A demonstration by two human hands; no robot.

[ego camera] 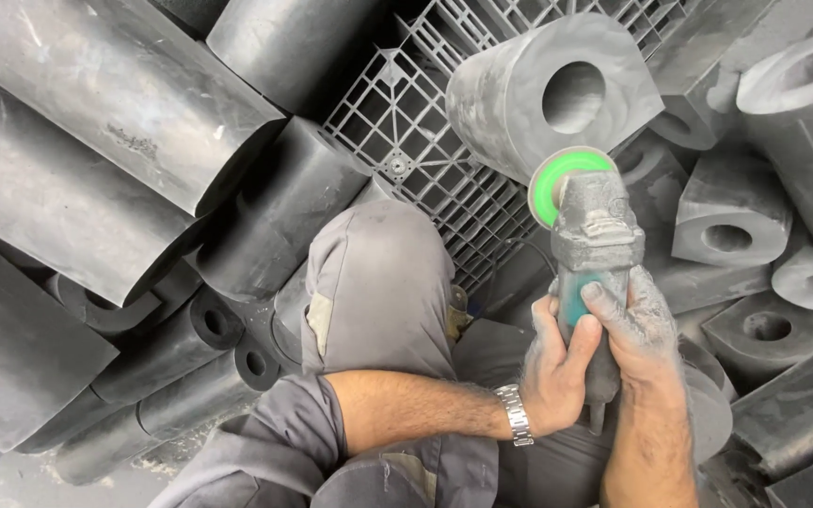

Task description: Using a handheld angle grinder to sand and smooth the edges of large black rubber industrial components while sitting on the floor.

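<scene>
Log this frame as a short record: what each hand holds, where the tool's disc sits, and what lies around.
Left hand: wrapped around the body of the dust-coated angle grinder with a green disc
Right hand: gripping the same grinder from the other side
Disc contact: green disc at the lower edge of the grey rubber block with a round hole
Support: block rests on a grey plastic grid pallet
Surroundings: dark rubber cylinders stacked at left; smaller holed rubber blocks at right

Person wears grey work clothing: trousers point(383, 282) and a sleeve point(284, 437) pushed up above the forearm. A silver metal link wristwatch point(517, 415) sits just behind the left hand point(552, 372). Both hands, the right hand point(646, 325) more so, are coated in grey dust.
</scene>
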